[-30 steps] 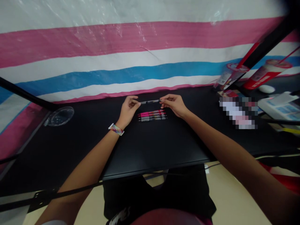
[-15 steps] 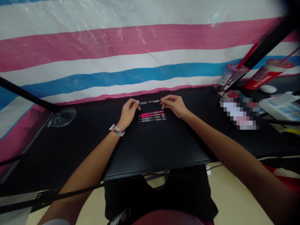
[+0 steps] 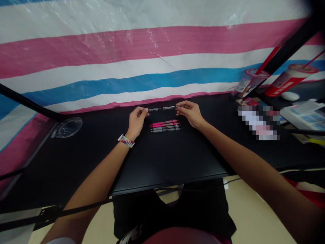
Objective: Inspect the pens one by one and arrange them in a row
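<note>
My left hand (image 3: 137,120) pinches the left end of a grey pen part (image 3: 153,109). Between finger and thumb, my right hand (image 3: 190,113) grips the right end of a clear and dark pen part (image 3: 169,107). A thin dark piece spans the space between the two parts; whether they still touch there is too small to tell. Just below, on the black table (image 3: 167,152), lie pink pens (image 3: 162,123) and grey pens (image 3: 165,129), side by side in a stack of rows.
At the left rests a clear plastic lid (image 3: 69,127). Two drink cups, one clear (image 3: 250,81) and one red (image 3: 284,83), stand at the back right. Near them are a white round object (image 3: 290,96) and a pale device (image 3: 304,115). A striped sheet (image 3: 142,44) hangs behind.
The two ends of the held pen have drawn apart, with a thinner stretch now visible between them. My left hand shifted slightly left, my right slightly right and up.
</note>
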{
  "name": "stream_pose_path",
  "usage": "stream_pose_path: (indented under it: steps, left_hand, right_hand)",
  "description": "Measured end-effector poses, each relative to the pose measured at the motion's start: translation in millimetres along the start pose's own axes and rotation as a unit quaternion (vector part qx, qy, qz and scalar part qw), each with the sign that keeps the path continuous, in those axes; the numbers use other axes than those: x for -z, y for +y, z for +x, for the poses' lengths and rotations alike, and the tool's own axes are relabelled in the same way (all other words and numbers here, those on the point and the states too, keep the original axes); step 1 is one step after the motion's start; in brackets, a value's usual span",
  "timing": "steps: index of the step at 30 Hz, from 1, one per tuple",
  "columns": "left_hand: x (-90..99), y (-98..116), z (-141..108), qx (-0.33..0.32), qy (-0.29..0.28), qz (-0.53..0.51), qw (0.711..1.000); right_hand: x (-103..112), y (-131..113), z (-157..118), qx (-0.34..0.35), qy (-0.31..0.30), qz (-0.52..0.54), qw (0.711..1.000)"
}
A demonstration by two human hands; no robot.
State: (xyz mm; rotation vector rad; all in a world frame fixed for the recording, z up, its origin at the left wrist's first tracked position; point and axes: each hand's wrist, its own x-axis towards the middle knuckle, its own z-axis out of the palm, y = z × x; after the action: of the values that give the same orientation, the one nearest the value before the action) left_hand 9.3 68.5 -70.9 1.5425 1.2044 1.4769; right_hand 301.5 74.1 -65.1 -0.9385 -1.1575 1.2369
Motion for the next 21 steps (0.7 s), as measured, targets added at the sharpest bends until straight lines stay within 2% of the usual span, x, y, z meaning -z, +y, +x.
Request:
stream_pose_path:
  steps: [6, 21]
  left_hand:
    - [0.2, 0.2, -1.2, -0.009, 0.006, -0.013, 1.0]
    - [-0.3, 4.8, -2.6, -0.008, 0.027, -0.018, 0.999]
  right_hand:
    - [6.7, 1.8, 4.6, 0.022, 0.04, -0.01, 0.999]
    - [8.3, 1.6, 8.0, 0.037, 0.088, -0.058, 0.994]
